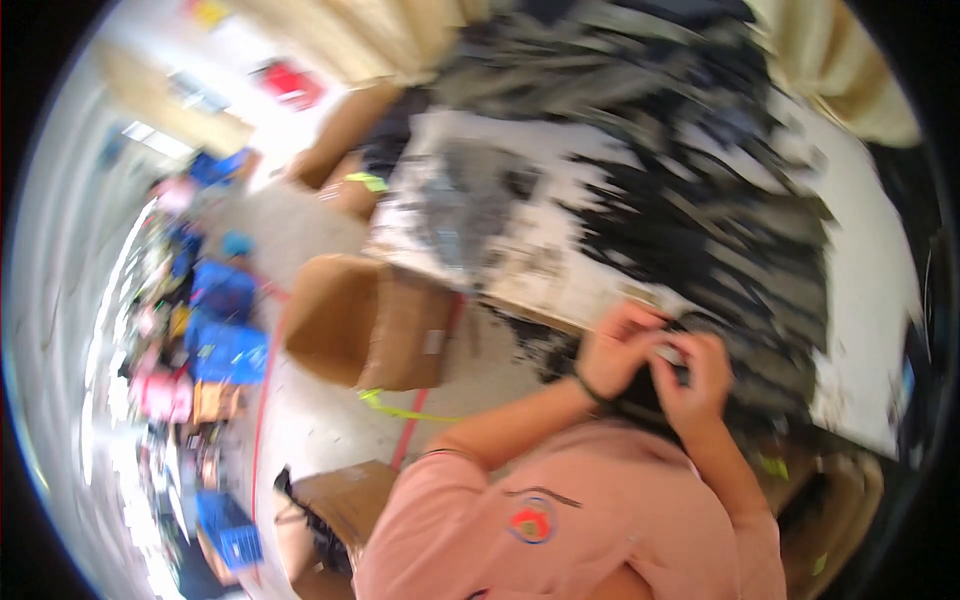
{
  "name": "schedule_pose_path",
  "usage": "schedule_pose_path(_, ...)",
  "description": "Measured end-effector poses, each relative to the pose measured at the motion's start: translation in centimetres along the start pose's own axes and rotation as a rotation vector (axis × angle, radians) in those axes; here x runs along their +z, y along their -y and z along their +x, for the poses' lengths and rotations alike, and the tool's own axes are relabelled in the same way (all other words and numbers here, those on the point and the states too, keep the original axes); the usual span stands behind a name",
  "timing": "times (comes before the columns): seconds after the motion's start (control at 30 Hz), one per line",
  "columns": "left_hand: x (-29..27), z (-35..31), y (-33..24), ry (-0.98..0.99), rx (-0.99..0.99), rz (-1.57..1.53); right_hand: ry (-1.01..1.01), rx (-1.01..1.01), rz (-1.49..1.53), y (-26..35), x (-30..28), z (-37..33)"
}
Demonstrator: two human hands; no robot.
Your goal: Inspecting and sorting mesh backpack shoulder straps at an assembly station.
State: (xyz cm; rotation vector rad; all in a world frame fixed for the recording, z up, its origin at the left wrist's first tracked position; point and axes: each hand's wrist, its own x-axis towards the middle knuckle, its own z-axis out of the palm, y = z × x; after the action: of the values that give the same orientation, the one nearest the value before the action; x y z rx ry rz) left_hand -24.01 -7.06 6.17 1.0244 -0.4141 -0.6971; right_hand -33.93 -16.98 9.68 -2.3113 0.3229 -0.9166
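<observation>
Both of my hands meet at the table's near edge, in front of my chest, and are blurred by motion. My left hand (615, 347) is closed, its fingertips pinching toward the other hand. My right hand (697, 378) is closed too, thumb and fingers curled together. Between and below them hangs a piece of black fabric (640, 388), which both seem to grip. A small pale spot shows at the right fingertips, too smeared to name. Just beyond the hands, rows of dark grey and black fabric pieces (740, 240) overlap on the white table (870, 260).
A larger heap of dark fabric (610, 65) covers the table's far end. Left of it lies a clear plastic bag (465, 200). An open cardboard box (410, 325) stands on the floor to the left, another carton (345, 500) nearer me. Blue bins (225, 345) line the far left.
</observation>
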Motion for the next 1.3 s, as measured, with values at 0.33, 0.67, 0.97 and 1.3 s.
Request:
schedule_pose_path(0.33, 0.5, -0.4, 1.8, 0.127, 0.195, -0.042, 0.040, 0.428, 0.574, -2.3, 0.4, -0.4)
schedule_pose_path(0.67, 1.0, -0.6, 2.4, 0.117, 0.202, 0.083, 0.049, 0.296, 0.299, -2.7, -0.8, -0.6)
schedule_pose_path(0.97, 1.0, -1.3, 0.2, 0.105, 0.325, 0.233, 0.138, 0.654, 0.898, -2.4, 0.0, 0.4)
schedule_pose_path(1.3, 0.5, 0.5, -1.2, 0.335, 0.448, 0.655, 0.456, 0.333, 0.587, -3.0, -4.8, 3.2)
